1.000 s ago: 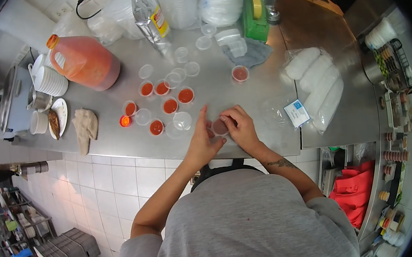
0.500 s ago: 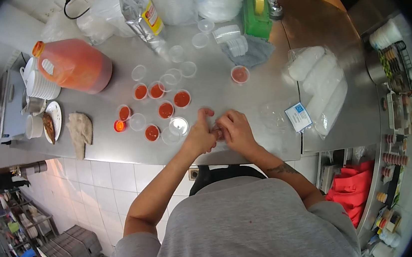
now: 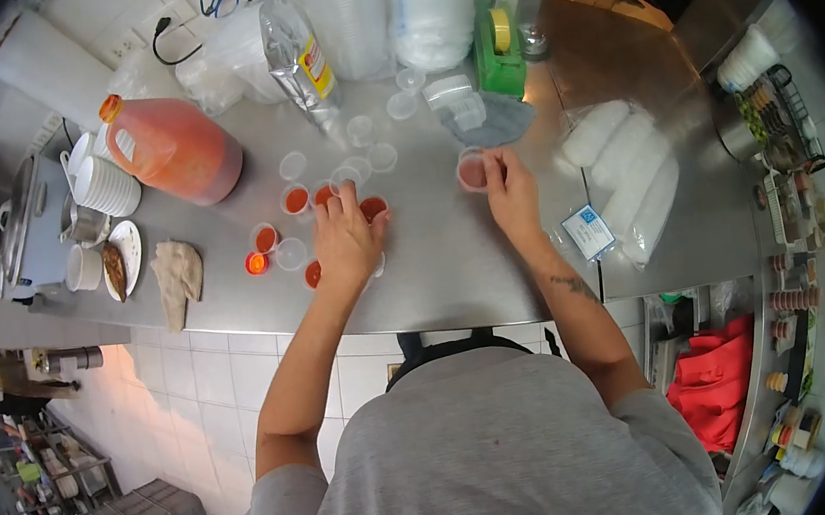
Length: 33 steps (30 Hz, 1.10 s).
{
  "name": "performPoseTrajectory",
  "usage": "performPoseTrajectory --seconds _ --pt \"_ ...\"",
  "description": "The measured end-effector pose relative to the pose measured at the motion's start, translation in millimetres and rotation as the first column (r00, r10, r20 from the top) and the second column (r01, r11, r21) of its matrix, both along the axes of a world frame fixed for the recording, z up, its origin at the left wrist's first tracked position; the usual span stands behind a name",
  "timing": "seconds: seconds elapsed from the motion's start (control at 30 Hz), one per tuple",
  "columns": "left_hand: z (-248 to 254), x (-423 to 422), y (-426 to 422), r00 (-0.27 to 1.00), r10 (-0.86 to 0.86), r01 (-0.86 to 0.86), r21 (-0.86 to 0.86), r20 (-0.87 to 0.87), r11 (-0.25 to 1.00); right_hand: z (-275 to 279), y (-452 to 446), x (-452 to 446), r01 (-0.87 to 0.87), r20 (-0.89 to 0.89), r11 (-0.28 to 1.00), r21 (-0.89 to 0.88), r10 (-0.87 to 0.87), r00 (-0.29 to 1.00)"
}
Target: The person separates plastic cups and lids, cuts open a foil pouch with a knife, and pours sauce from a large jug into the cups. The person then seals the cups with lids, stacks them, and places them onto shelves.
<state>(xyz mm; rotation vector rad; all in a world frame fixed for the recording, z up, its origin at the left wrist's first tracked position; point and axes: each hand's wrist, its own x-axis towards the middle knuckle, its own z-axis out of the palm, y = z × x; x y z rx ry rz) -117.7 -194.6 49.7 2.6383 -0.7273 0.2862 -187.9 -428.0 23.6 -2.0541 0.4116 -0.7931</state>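
My left hand [image 3: 348,239] is over the group of small clear cups of red sauce, palm down with its fingers apart. Its fingertips are at a sauce cup [image 3: 323,194] and a loose clear lid [image 3: 345,176]; I cannot tell whether they touch. Another sauce cup [image 3: 374,207] is partly hidden behind the fingers. To the right, my right hand [image 3: 511,192] is closed on the edge of a lidded sauce cup [image 3: 471,173] at the counter. More sauce cups [image 3: 295,199] and loose lids [image 3: 381,157] lie around the left hand.
A large jug of orange-red liquid [image 3: 182,151] stands at the back left, beside a clear bottle [image 3: 300,63]. A green tape dispenser [image 3: 498,57] rests near a grey cloth [image 3: 494,120]. Bagged white cups [image 3: 624,165] lie right; a beige cloth [image 3: 176,277] lies left.
My hands have parted from a small cup held between them near the counter's front edge. The left moved up-left over the sauce cups; the right moved up-right to the lidded cup. The view shifted slightly.
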Motion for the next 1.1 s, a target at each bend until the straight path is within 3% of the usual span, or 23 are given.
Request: performPoseTrajectory --seconds 0.2,0.37,0.47,0.57,0.67,0.77,0.87,0.97,1.03,1.1 --pt "-16.2 11.5 -6.8 1.0 0.02 -0.019 0.138 -0.006 0.99 -14.3 -32.5 34.4 0.059 -0.06 0.997 -0.043 -0.061 0.996" --pt "-18.2 5.4 -14.0 0.997 -0.075 0.074 0.041 0.026 0.996 -24.8 -36.8 32.5 0.03 -0.06 0.999 0.027 -0.028 0.998" --pt "-11.2 -14.1 -18.7 0.982 -0.177 0.176 -0.015 -0.068 0.984 -37.2 -45.0 24.7 -0.003 -0.124 0.971 0.239 0.034 0.992" --pt "-5.7 -42.5 -17.7 0.946 -0.28 0.276 -0.047 -0.16 0.96 -21.1 -31.1 2.2 0.072 -0.102 0.894 0.442 -0.029 0.994" --pt "-9.5 -63.7 -12.0 0.902 -0.362 0.348 -0.097 -0.235 0.932 -25.7 -23.8 -28.8 0.041 -0.205 0.855 0.517 0.077 0.976" --pt "-14.8 -71.1 -7.2 0.889 -0.391 0.347 -0.206 -0.239 0.915 -19.8 5.1 -48.1 -0.097 -0.196 0.704 0.704 0.323 0.926" --pt "-18.9 -70.8 -6.5 0.864 -0.433 0.353 -0.304 -0.256 0.885 -17.3 26.9 -48.8 -0.111 0.016 0.282 0.953 0.319 0.947" --pt "-16.2 -71.8 -8.4 0.833 -0.481 0.364 -0.386 -0.272 0.848 -32.3 30.9 -48.7 -0.196 0.137 0.11 0.974 0.403 0.905" --pt "-17.3 -72.6 -10.5 0.822 -0.492 0.343 -0.44 -0.287 0.83 -32.0 43.1 -46.7 -0.276 0.016 0.516 0.811 0.452 0.892" --pt "-19.8 -78.1 -12.7 0.819 -0.488 0.308 -0.486 -0.302 0.818 -30.4 54.6 -50.1 -0.309 -0.082 0.768 0.561 0.423 0.902"
